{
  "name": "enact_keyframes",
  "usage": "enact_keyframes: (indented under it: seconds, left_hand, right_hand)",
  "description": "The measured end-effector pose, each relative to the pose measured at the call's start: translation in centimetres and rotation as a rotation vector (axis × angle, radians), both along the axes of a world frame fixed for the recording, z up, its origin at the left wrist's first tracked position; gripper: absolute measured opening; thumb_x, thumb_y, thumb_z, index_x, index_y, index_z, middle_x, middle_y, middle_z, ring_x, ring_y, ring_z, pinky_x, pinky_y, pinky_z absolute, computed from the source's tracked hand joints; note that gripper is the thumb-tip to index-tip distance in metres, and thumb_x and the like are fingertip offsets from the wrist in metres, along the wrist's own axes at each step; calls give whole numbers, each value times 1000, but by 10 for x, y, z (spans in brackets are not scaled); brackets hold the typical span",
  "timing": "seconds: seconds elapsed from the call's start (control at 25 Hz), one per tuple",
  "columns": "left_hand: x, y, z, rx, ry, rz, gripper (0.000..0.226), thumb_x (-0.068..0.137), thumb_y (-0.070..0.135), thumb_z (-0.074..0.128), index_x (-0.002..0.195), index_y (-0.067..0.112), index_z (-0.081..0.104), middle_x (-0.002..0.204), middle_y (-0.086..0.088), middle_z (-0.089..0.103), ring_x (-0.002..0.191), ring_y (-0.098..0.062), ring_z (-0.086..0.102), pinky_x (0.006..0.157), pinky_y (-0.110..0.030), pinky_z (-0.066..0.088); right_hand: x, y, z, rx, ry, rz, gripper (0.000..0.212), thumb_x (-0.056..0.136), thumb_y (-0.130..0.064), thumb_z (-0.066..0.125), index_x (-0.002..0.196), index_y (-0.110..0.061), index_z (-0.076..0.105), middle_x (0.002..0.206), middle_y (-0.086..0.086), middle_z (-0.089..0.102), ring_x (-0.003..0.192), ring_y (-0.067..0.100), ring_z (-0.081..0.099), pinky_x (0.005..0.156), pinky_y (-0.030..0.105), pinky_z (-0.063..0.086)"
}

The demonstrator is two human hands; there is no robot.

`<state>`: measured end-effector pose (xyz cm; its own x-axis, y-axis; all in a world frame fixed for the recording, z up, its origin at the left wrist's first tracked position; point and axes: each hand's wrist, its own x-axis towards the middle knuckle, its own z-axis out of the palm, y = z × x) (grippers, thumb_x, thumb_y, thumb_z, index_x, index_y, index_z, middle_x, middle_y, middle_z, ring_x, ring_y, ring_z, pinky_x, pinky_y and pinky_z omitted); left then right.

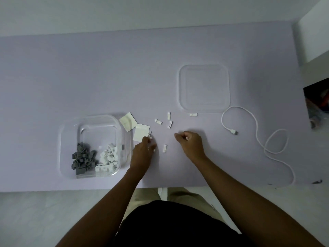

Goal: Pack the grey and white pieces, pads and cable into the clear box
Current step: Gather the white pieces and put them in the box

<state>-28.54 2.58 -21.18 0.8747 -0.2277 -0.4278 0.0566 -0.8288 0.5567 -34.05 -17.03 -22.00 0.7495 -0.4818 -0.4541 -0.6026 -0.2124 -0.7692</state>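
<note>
While the clear box (92, 122) sits left on the worktop (71, 77), I see grey pieces (82, 158) heaped at its near side, with white pieces (108, 157) beside them. Two square white pads (141, 132) overlap just off its right rim. The left hand (142, 152) has fingertips at the nearer pad's corner; I can't tell its grip. The right hand (191, 143) is curled round a white bit (187, 138). Loose clips (169, 122) are scattered toward the lid (203, 87). The cable (256, 132) loops far right, its tail reaching the front edge. Open worktop lies beyond the box and lid.
</note>
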Motion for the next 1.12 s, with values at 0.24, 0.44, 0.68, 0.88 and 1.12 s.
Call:
enact_keyframes:
  seconds: [0.24, 0.44, 0.68, 0.88, 1.12]
  left_hand:
    - [-5, 3, 4, -82, 20, 42, 33, 95, 38, 59, 114, 12, 51, 109, -10, 69, 96, -30, 68, 77, -33, 53]
    - [-7, 23, 6, -97, 148, -78, 57, 85, 44, 71, 130, 19, 46, 121, -8, 65, 105, -28, 63, 83, -30, 49]
    - [2, 25, 3, -49, 19, -205, 25, 94, 34, 61, 111, 17, 59, 105, -8, 70, 92, -24, 66, 75, -28, 46]
    - [6, 13, 3, -97, 66, -259, 37, 96, 34, 59, 129, 18, 55, 120, -8, 68, 107, -25, 65, 88, -31, 47]
    - [9, 4, 0, -172, -13, -244, 17, 94, 28, 63, 91, 11, 65, 89, -4, 68, 78, -15, 61, 68, -21, 39]
  right_hand:
    - [-20, 28, 1, -90, -21, 434, 47, 82, -36, 78, 122, -15, 65, 121, 1, 67, 105, 16, 63, 88, 27, 54]
    - [-22, 41, -4, -172, -71, 447, 38, 86, -28, 76, 119, -15, 62, 117, 5, 67, 100, 20, 64, 83, 24, 50]
    - [1, 31, 13, 525, 68, -106, 14, 85, -27, 69, 90, -13, 68, 75, 2, 56, 61, 15, 49, 52, 26, 39]
    - [9, 0, 42, 1048, -75, -318, 27, 82, -23, 40, 82, -5, 61, 73, 8, 51, 56, 16, 39, 53, 29, 26]
    - [19, -13, 31, 317, 97, -264, 45, 91, -42, 66, 61, -8, 67, 57, 9, 56, 45, 14, 45, 46, 24, 34]
